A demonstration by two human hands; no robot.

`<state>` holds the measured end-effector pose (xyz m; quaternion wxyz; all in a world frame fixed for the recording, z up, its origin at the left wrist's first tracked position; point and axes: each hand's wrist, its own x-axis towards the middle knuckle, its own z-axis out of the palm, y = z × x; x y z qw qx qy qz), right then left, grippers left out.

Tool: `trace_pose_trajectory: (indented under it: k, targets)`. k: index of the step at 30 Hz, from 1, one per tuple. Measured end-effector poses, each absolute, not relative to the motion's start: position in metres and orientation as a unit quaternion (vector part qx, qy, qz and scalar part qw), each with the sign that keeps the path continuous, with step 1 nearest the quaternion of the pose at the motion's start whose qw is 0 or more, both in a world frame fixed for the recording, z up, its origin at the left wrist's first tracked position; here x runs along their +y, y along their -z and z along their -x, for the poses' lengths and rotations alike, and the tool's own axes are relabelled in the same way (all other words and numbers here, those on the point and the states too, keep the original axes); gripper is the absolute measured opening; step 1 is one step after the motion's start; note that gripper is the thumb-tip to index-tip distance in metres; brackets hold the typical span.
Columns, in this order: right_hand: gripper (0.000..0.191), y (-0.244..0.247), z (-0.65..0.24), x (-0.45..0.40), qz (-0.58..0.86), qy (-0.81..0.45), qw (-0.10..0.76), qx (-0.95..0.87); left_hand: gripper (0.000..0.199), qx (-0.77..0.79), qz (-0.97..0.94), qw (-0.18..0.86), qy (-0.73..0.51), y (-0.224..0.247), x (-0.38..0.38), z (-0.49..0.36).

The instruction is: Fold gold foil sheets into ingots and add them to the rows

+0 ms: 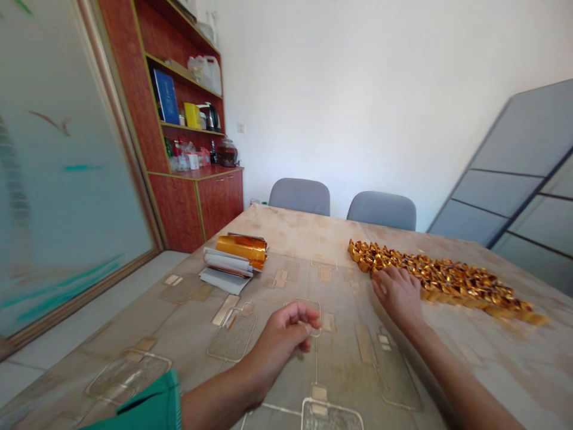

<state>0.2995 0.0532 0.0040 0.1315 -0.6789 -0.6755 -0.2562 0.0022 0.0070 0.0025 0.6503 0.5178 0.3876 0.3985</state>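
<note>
Rows of folded gold foil-paper ingots (452, 278) stand packed together on the right of the table. My right hand (400, 297) is at the near left end of these rows, its fingers bent down around a gold paper ingot at the edge; the fingertips are partly hidden. Over the middle of the table is my left hand (286, 328), fingers loosely curved and thumb close to them, with nothing visible in it. A stack of gold and white paper sheets (237, 254), curled on top, lies farther forward on the left.
A patterned cloth covers the table (273, 382). Two grey chairs (299, 196) stand at its far side. Behind, on the left, is a red-brown cabinet (179, 206) with shelves of bottles and boxes. A frosted glass door (67, 149) is at left; grey panels (514, 143) lean at right.
</note>
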Motion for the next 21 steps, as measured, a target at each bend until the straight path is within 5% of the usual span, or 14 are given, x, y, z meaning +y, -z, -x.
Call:
trace_pose_trajectory:
  k: [2, 5, 7, 13, 21]
  targets:
    - [0.018, -0.001, -0.29, 0.042, 0.662, 0.242, 0.153, -0.693, 0.021, 0.409, -0.579, 0.572, -0.413, -0.007, 0.021, 0.005]
    - [0.019, 0.003, -0.273, 0.023, 0.62, 0.186, 0.206, -0.734, 0.027, 0.474, -0.743, 0.236, -0.41, -0.018, 0.051, 0.028]
    - [0.022, 0.005, -0.262, 0.013, 0.591, 0.107, 0.263, -0.755, 0.031, 0.49, -0.76, 0.148, -0.401, -0.026, 0.074, 0.052]
    - [0.025, 0.005, -0.236, -0.001, 0.559, -0.067, 0.32, -0.762, 0.055, 0.583, -0.759, 0.003, -0.288, -0.031, 0.119, 0.127]
    - [0.025, 0.002, -0.231, -0.004, 0.568, -0.145, 0.33, -0.74, 0.04, 0.638, -0.756, -0.021, -0.146, -0.021, 0.127, 0.162]
